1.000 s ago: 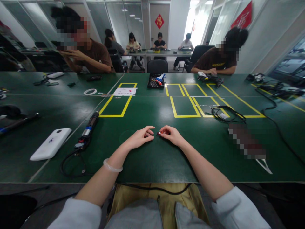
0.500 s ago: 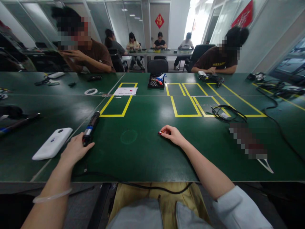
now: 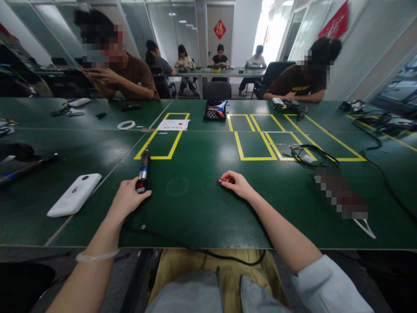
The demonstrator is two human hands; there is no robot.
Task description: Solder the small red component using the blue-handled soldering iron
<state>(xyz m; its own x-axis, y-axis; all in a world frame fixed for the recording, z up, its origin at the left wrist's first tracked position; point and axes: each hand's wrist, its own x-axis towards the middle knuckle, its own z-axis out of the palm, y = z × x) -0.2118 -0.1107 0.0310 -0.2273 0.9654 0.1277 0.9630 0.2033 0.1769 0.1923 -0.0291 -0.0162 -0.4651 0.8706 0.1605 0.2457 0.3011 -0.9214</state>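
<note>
Soldering iron lies on the green tabletop, its tip pointing away toward the yellow taped rectangle, its cord trailing off the near edge. The left hand wraps around the near end of its handle, fingers curled on the grip. The right hand rests well apart to the right, its fingertips pinching a small red part against the tabletop; too small to tell what it is.

To my eye the step in hand is bringing the tool across to the part. Doing it well likely means holding the handle far back from the metal end, keeping the tip angled away from the right hand's fingers, and letting the cord run free so it cannot drag or snag at the edge. The pinch on the red part should stay firm and low, so it does not roll. A white device lies just left of the left hand, clear of the path.
</note>
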